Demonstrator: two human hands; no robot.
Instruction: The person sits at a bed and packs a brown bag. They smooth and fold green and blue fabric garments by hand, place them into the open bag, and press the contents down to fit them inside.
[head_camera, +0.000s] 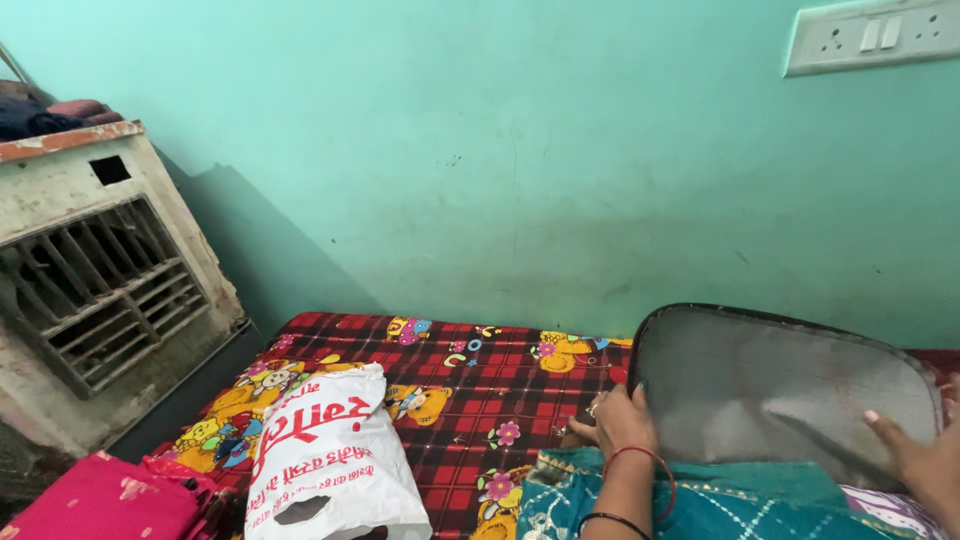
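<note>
Nearest: teal embroidered cloth (720, 505) at bottom edge. Just above, left hand (618, 420) grips left rim of the open grey suitcase lid (780, 390), fingers curled over edge; right hand (915, 455) lies flat on lid's lining, fingers open. Lid stands tilted on bed w/ red checked sheet (480, 390). White plastic bag (325, 455) & pink cloth (100, 500) to left. Behind: old air cooler (95, 290), green wall (500, 150).

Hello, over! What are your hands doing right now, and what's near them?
Left hand grips the grey suitcase lid's left edge. Right hand flat on its right side. Teal embroidered cloth below; white plastic bag off left on the checked bedsheet.
</note>
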